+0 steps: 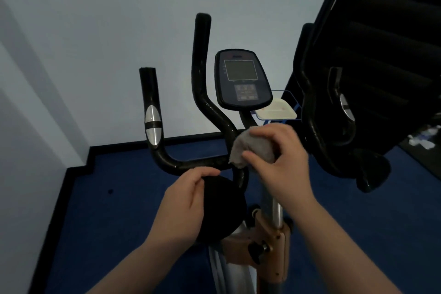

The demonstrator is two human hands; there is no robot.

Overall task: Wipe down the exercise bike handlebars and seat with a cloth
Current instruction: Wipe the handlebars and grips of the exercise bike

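We hold the cloth (253, 148) bunched in the right hand (279, 162), fingers curled round it, pressed on the handlebars (191, 162) at their centre junction below the console (242, 80). The left hand (183, 200) curls its fingers over the black round pad (224, 210). We judge firm, overlapping strokes outward along each bar best; the seat is out of view.

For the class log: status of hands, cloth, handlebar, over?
Right hand holds cloth on handlebar centre. Left hand grips black round knob. Nothing blocking.
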